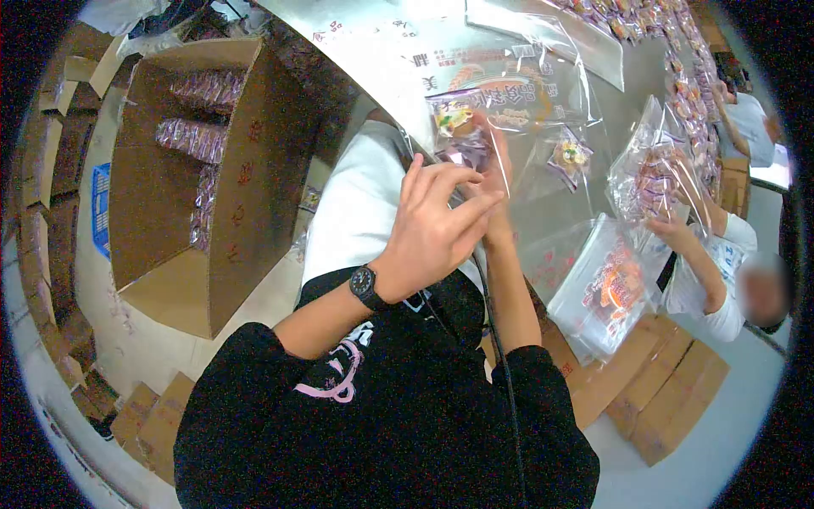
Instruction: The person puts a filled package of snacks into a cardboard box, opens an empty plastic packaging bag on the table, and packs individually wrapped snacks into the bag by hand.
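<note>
My left hand, with a black watch at its wrist, has bent fingers at the near edge of a large clear printed plastic bag. Its fingers pinch close to that edge; the exact grip is partly hidden. My right hand is beside it, fingers curled round a few small purple-and-yellow wrapped snack packets. Clear film overlaps this hand and the packets. Farther right, a single snack packet lies on the metal table, seen through or beside the film.
An open cardboard box with rows of packets stands at left. A stack of printed bags lies at right. Across the table, a co-worker's hands hold a filled clear bag. Packets are heaped at the far side.
</note>
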The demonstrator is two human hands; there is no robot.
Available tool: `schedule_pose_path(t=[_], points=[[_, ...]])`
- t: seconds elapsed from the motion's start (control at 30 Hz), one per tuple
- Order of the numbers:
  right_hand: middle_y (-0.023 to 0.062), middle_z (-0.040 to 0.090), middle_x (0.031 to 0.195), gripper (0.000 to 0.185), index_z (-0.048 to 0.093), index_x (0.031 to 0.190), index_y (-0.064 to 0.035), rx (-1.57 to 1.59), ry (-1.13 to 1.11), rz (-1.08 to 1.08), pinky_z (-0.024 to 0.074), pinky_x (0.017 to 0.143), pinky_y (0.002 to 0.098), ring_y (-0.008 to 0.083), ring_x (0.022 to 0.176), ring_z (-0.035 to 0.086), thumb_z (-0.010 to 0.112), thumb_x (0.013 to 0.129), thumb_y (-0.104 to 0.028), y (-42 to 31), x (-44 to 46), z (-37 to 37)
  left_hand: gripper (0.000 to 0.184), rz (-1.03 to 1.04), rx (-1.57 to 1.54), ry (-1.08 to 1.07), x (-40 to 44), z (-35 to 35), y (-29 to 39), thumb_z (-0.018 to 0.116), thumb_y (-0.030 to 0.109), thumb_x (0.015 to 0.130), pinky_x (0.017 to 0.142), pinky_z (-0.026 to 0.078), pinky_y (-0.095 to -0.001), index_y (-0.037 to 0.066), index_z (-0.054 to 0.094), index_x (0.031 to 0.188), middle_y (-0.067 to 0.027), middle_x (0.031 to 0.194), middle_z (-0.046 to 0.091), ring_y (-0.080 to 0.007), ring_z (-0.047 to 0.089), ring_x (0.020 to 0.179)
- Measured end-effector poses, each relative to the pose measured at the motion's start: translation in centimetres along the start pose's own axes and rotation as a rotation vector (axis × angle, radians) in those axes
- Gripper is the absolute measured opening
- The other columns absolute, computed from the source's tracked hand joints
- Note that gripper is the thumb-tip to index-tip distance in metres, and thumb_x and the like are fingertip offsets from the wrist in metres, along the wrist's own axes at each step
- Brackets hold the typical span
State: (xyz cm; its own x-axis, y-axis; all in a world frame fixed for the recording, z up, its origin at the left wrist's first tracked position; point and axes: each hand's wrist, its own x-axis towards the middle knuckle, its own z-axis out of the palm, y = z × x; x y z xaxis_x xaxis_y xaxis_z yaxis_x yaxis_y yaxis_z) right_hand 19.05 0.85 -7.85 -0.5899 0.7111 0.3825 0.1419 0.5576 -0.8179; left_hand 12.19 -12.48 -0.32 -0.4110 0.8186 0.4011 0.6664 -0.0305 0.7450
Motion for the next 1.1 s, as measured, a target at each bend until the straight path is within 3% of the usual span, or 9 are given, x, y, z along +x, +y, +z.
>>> schedule_pose_path(t=[0.17,0.43,0.47,0.6,0.8,0.9,0.97,1.0,1.1], points=[[0.0092,0.063,0.138,0.061,0.052,0.142,-0.0059,-0.124,-0.052,-0.214,0.0436,0.109,0.0440,0.0300,0.125,0.059,0.071,0.084,-0.002,0.2,1.2,-0.1,0.032,0.015,-0.002,0.036,0.4,-0.4,-0.3,0.077,0.008,0.082,0.113,0.035,-0.0631,0.016,0.075,0.113,-0.0089,0.119,0.063,-0.0313,0.059,0.117],[0.0199,0.059,0.136,0.067,0.055,0.142,-0.0043,0.150,-0.317,0.139,0.0422,0.111,0.0454,0.0369,0.127,0.056,0.080,0.083,-0.024,0.2,4.2,1.5,0.029,0.046,-0.057,0.031,1.0,0.3,-0.1,0.077,0.009,0.084,0.113,0.036,-0.0607,0.015,0.075,0.112,-0.0088,0.116,0.064,-0.0319,0.060,0.114],[0.0207,0.063,0.127,0.061,0.056,0.140,-0.0051,-0.040,-0.293,-0.067,0.0465,0.104,0.0461,0.0372,0.118,0.059,0.077,0.086,-0.027,-0.3,5.1,1.8,0.028,0.042,-0.063,0.022,0.8,0.3,0.1,0.077,0.010,0.084,0.113,0.037,-0.0605,0.015,0.075,0.112,-0.0087,0.116,0.064,-0.0319,0.061,0.114],[0.0228,0.066,0.115,0.056,0.059,0.136,-0.0038,-0.052,-0.315,-0.195,0.0513,0.091,0.0443,0.0346,0.098,0.064,0.075,0.089,-0.029,-0.7,7.6,2.7,0.028,0.080,-0.074,0.060,0.7,0.6,-0.5,0.079,0.012,0.083,0.112,0.038,-0.0584,0.013,0.075,0.110,-0.0080,0.113,0.065,-0.0315,0.061,0.113],[0.0183,0.067,0.114,0.061,0.058,0.135,-0.0049,0.174,-0.166,0.081,0.0564,0.082,0.0399,0.0278,0.093,0.068,0.081,0.085,-0.030,1.0,9.3,5.5,0.035,0.188,-0.195,-0.013,0.7,-0.8,-1.1,0.083,0.017,0.079,0.108,0.044,-0.0520,0.009,0.072,0.112,-0.0101,0.114,0.067,-0.0299,0.061,0.112],[0.0119,0.067,0.113,0.059,0.062,0.130,-0.0040,0.261,-0.176,0.120,0.0564,0.087,0.0364,0.0228,0.098,0.068,0.086,0.080,-0.024,1.5,8.9,4.9,0.039,-0.093,-0.194,0.356,2.0,-2.0,-4.4,0.083,0.016,0.078,0.105,0.046,-0.0459,0.003,0.069,0.112,-0.0113,0.113,0.065,-0.0281,0.061,0.111],[0.0100,0.067,0.112,0.059,0.064,0.128,-0.0030,0.360,-0.222,0.177,0.0558,0.089,0.0356,0.0202,0.098,0.067,0.088,0.078,-0.022,2.6,8.7,5.0,0.065,-0.369,-0.255,0.499,4.2,-2.5,-7.0,0.085,0.016,0.080,0.106,0.046,-0.0428,-0.003,0.053,0.134,-0.0181,0.131,0.057,-0.0297,0.058,0.118],[0.0106,0.066,0.130,0.052,0.063,0.134,-0.0046,0.355,-0.245,0.001,0.0519,0.096,0.0327,0.0167,0.111,0.062,0.079,0.086,-0.012,2.7,8.9,4.6,0.078,-0.453,-0.326,0.549,5.1,-1.9,-8.6,0.086,0.019,0.082,0.108,0.045,-0.0432,-0.004,0.041,0.142,-0.0206,0.138,0.050,-0.0314,0.056,0.121],[0.0093,0.068,0.120,0.056,0.064,0.133,-0.0056,0.513,-0.218,0.117,0.0534,0.096,0.0346,0.0191,0.104,0.066,0.085,0.083,-0.022,2.2,8.7,5.1,0.103,-0.638,-0.620,0.612,6.5,-1.5,-9.6,0.085,0.022,0.086,0.113,0.041,-0.0439,-0.006,0.013,0.154,-0.0283,0.153,0.032,-0.0354,0.045,0.136]])
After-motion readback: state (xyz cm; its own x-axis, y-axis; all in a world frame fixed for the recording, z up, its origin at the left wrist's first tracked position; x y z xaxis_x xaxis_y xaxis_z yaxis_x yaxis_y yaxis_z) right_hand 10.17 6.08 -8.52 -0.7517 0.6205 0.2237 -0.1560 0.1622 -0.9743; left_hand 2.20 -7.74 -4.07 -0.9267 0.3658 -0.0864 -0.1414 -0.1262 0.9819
